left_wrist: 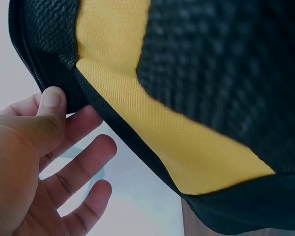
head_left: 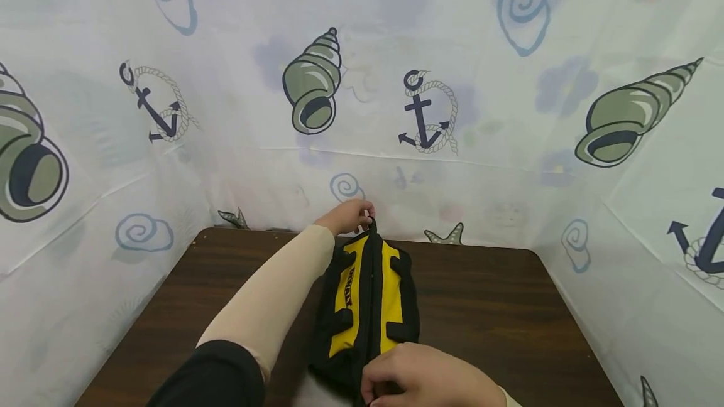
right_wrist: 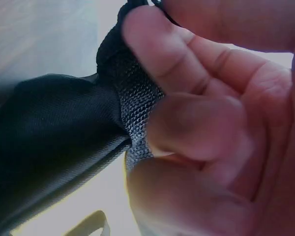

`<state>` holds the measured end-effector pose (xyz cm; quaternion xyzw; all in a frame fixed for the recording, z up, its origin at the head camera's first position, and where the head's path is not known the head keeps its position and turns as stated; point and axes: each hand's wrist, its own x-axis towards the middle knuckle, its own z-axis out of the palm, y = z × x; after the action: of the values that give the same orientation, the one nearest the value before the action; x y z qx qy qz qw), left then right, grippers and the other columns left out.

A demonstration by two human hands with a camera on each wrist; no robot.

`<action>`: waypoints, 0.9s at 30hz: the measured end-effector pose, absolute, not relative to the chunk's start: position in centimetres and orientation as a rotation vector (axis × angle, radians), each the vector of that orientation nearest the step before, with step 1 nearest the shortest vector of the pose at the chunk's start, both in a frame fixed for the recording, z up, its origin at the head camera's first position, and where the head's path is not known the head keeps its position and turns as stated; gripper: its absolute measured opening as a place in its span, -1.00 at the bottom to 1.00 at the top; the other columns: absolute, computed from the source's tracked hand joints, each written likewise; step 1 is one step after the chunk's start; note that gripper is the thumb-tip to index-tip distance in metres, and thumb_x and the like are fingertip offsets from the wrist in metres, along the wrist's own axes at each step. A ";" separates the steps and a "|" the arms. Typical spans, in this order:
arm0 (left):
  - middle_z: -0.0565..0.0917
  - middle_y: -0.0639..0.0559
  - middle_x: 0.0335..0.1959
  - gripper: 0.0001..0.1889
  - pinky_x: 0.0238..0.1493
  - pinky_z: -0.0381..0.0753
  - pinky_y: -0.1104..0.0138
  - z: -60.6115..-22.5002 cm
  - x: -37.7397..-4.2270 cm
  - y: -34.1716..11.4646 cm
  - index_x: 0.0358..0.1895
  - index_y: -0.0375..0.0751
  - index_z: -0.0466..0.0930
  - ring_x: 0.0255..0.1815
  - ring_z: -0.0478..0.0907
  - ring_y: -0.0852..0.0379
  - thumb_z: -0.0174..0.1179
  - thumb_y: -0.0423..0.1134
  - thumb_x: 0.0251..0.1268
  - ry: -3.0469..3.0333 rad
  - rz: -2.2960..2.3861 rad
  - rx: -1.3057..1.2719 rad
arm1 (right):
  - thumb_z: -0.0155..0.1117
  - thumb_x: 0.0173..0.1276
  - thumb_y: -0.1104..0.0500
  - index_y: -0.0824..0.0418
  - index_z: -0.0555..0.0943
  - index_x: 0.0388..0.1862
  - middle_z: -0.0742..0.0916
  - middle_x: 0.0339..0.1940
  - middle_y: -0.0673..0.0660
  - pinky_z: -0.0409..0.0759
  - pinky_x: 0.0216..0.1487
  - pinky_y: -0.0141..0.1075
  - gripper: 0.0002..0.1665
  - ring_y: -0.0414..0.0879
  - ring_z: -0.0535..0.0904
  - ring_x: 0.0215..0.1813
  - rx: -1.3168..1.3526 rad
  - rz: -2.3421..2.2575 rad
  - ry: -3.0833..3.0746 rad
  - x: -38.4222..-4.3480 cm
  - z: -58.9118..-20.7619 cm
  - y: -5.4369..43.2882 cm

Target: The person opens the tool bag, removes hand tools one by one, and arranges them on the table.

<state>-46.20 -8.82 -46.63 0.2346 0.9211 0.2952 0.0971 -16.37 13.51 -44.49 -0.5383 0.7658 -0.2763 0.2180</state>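
Note:
A yellow and black zippered tool bag [head_left: 390,294] lies lengthwise on the table, with a zipper running down its middle and black straps on both sides. At its far end my left hand [head_left: 347,215] pinches the black end tab between thumb and forefinger. The left wrist view shows that thumb [left_wrist: 53,101] on the tab, the other fingers spread below. My right hand [head_left: 432,375] is at the near end, its fingers curled by the black webbing [right_wrist: 137,105]. Thumb and forefinger meet at the top of that webbing; whether they hold a zipper pull is hidden.
A dark wood-grain table [head_left: 481,306] carries the bag. White cloth [head_left: 362,112] printed with shells and anchors hangs behind the table and along both sides. A pale patch [head_left: 322,391] shows below the bag's near end.

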 end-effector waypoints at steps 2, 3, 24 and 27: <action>0.76 -0.10 -0.18 -0.92 -0.11 0.80 0.26 -46.7 -45.9 -9.4 0.03 -0.08 0.66 -0.18 0.71 0.00 0.17 -0.25 0.72 2.729 0.902 0.699 | 0.18 0.76 -0.03 -0.05 0.70 0.05 0.75 -0.26 -0.18 0.66 -0.15 -0.61 -0.82 -0.59 0.51 -0.25 -1.463 -0.794 2.086 -16.7 -44.7 13.4; 0.76 -0.10 -0.17 -0.90 -0.09 0.80 0.24 -46.8 -45.7 -9.7 0.06 -0.08 0.66 -0.18 0.71 0.00 0.16 -0.25 0.73 2.726 0.917 0.704 | 0.16 0.77 -0.06 -0.05 0.70 0.06 0.74 -0.26 -0.18 0.68 -0.15 -0.59 -0.79 -0.59 0.52 -0.25 -1.447 -0.812 2.074 -16.8 -44.8 13.3; 0.56 -0.11 0.24 -0.39 0.16 0.68 0.04 -44.3 -30.5 -12.2 0.69 0.33 0.36 0.11 0.59 -0.05 0.16 0.18 0.68 2.662 0.974 0.878 | 0.30 0.67 -0.15 -0.13 0.71 0.22 0.74 -0.28 -0.23 0.64 -0.29 -0.42 -0.71 -0.38 0.59 -0.37 -0.994 -0.878 2.624 -22.5 -44.2 13.3; 0.56 -0.07 0.15 -0.44 0.05 0.63 0.08 -44.1 -29.0 -12.4 0.65 0.35 0.41 0.03 0.59 -0.07 0.14 0.18 0.70 2.625 1.010 0.861 | 0.30 0.67 -0.14 -0.08 0.71 0.22 0.75 -0.29 -0.22 0.62 -0.33 -0.39 -0.69 -0.35 0.58 -0.38 -0.950 -0.865 2.698 -23.1 -43.5 12.8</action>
<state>-28.96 -12.44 -44.11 0.2913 0.8879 0.3418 0.0998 -23.09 12.78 -43.50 -0.3169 0.9003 -0.2884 0.0764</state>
